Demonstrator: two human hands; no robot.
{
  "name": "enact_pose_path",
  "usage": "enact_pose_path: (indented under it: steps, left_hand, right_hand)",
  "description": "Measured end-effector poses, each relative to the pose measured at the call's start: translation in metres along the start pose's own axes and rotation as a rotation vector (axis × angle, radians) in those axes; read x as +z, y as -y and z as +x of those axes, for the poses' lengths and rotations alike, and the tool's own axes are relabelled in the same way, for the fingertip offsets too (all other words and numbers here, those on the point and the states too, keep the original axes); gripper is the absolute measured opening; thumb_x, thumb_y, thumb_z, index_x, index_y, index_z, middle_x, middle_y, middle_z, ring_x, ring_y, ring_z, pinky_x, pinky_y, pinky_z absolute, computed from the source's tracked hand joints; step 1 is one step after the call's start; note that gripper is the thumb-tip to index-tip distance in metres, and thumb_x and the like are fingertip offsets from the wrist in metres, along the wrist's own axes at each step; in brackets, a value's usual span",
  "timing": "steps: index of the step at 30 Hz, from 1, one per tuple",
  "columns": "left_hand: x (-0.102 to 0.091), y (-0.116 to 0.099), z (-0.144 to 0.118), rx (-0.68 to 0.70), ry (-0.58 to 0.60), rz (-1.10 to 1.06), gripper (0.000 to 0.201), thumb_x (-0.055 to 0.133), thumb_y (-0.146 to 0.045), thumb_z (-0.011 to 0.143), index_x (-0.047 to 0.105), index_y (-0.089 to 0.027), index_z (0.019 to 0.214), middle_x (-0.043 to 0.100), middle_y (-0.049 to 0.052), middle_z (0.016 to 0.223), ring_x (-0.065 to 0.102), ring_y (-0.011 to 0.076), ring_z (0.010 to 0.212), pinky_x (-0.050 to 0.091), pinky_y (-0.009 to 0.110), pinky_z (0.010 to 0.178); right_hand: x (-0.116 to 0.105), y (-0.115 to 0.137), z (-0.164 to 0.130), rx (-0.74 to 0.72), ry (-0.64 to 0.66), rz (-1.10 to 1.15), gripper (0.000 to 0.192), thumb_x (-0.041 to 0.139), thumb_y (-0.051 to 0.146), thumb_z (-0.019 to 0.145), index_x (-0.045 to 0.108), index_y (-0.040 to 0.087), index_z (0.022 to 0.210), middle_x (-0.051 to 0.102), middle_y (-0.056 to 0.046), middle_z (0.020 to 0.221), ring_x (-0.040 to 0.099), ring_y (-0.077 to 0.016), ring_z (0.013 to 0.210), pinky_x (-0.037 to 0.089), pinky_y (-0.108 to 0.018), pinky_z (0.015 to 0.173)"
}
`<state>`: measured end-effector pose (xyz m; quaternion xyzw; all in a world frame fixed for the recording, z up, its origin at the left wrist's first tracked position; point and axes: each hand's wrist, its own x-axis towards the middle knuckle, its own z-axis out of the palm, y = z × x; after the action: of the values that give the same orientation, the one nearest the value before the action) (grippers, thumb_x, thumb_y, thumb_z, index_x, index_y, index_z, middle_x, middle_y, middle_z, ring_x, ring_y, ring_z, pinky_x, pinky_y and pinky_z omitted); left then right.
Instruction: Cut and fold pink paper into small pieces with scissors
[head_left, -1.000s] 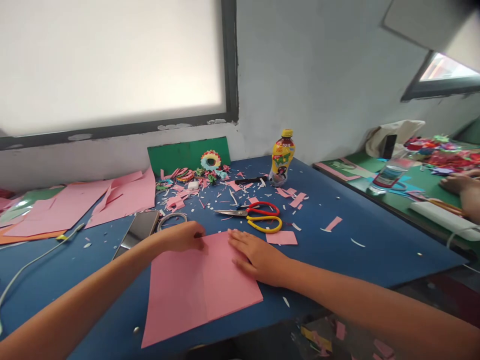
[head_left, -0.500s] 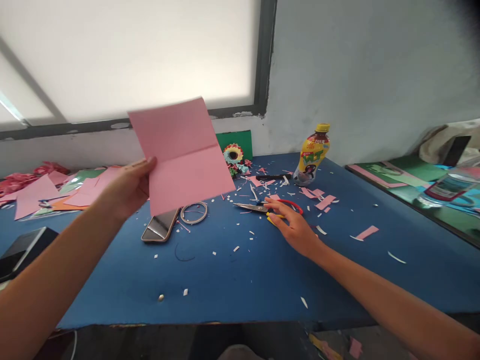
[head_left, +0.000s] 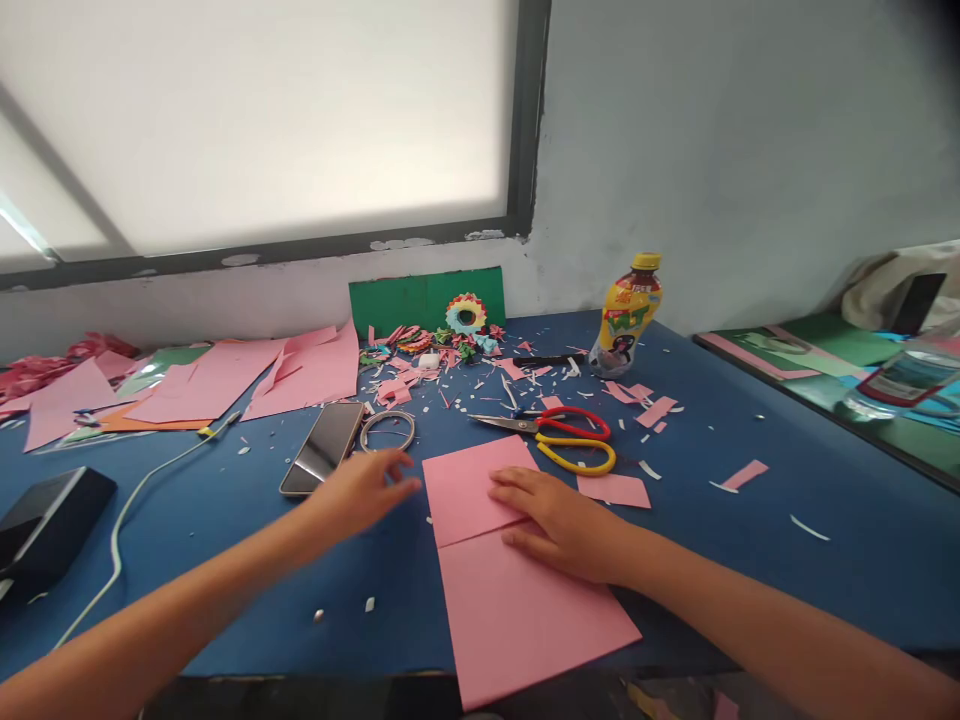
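My right hand [head_left: 559, 520] lies flat on the creased pink sheet [head_left: 510, 560], fingers together and pressing just below its crosswise fold, while my left hand [head_left: 360, 490] hovers loose beside the sheet's near-left corner, fingers spread and closed on nothing. The sheet rests on the blue surface [head_left: 750, 560], its lower edge hanging slightly past the front rim. Just beyond my right fingers lie the red-and-yellow scissors [head_left: 559, 437]; a small pink offcut [head_left: 613, 489] sits beside them. Beyond my left fingers are a phone [head_left: 322, 462] and a wire ring [head_left: 387, 431], both lying apart from the sheet.

The step in hand looks like settling the sheet flat along its crease. The next move would seem to call for the left hand steadying the far half so the fold can be worked cleanly.

Half a second ago my left hand held the sheet up in the air and my right was at the scissors; now the sheet is down and the scissors lie untouched.
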<state>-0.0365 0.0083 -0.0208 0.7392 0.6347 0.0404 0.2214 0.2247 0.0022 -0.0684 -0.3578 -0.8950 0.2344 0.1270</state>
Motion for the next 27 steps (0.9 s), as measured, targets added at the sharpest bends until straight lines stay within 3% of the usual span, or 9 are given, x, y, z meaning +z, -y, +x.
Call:
enact_pose_path:
  steps: [2,5,9,13,18,24,27]
  left_hand:
    - [-0.017,0.014,0.029,-0.036,-0.132,0.125,0.041,0.041,-0.048,0.081,0.058,-0.019,0.104,0.065,0.01,0.101,0.061,0.0271,0.091,0.044,0.034,0.075]
    - [-0.039,0.034,0.068,-0.091,-0.196,0.217,0.043,0.044,-0.045,0.079,0.056,-0.017,0.109,0.057,0.013,0.119,0.046,0.0307,0.116,0.037,0.035,0.09]
    - [-0.061,0.055,0.094,-0.195,-0.077,0.243,0.058,0.064,-0.044,0.06,0.057,-0.014,0.109,0.058,0.017,0.119,0.053,0.0334,0.108,0.041,0.033,0.083]
    - [-0.071,0.072,0.09,-0.244,0.023,0.199,0.079,0.071,-0.044,0.048,0.051,-0.012,0.118,0.054,0.018,0.124,0.054,0.0314,0.107,0.045,0.03,0.079]
    - [-0.07,0.089,0.076,-0.264,0.083,0.109,0.078,0.068,-0.047,0.05,0.05,-0.015,0.119,0.056,0.012,0.123,0.061,0.0244,0.093,0.05,0.025,0.065]
    - [-0.081,0.114,0.062,-0.304,-0.058,0.111,0.062,0.057,-0.048,0.055,0.058,-0.013,0.107,0.059,0.015,0.117,0.056,0.0284,0.104,0.048,0.029,0.078]
    - [-0.08,0.115,0.065,-0.276,-0.085,0.097,0.061,0.051,-0.053,0.06,0.058,-0.015,0.107,0.059,0.012,0.117,0.056,0.0266,0.104,0.046,0.029,0.081]
  right_hand:
    - [0.001,0.004,0.0,0.014,0.029,-0.05,0.049,0.045,0.036,0.084,0.046,0.015,0.128,0.039,-0.011,0.138,0.034,-0.0265,0.127,0.028,-0.045,0.105]
    - [0.002,0.005,-0.001,0.035,0.045,-0.061,0.049,0.042,0.037,0.086,0.045,0.015,0.13,0.038,-0.01,0.139,0.033,-0.0261,0.128,0.027,-0.045,0.106]
    - [0.004,0.003,-0.003,0.054,0.055,-0.038,0.049,0.041,0.038,0.086,0.044,0.017,0.131,0.036,-0.008,0.14,0.032,-0.0253,0.128,0.027,-0.044,0.106]
    - [0.004,0.002,-0.003,0.057,0.066,-0.023,0.049,0.041,0.038,0.086,0.044,0.018,0.131,0.036,-0.007,0.141,0.031,-0.0251,0.129,0.027,-0.045,0.106]
    - [0.002,0.003,-0.002,0.069,0.085,-0.032,0.049,0.04,0.037,0.086,0.043,0.017,0.131,0.035,-0.007,0.141,0.03,-0.0245,0.13,0.026,-0.045,0.107]
    - [0.003,0.002,-0.002,0.069,0.086,-0.033,0.05,0.041,0.037,0.086,0.043,0.017,0.131,0.035,-0.007,0.141,0.03,-0.0243,0.13,0.026,-0.045,0.107]
    - [0.003,0.003,-0.001,0.07,0.08,-0.033,0.049,0.041,0.036,0.086,0.044,0.016,0.13,0.035,-0.008,0.141,0.031,-0.0247,0.129,0.026,-0.045,0.107]
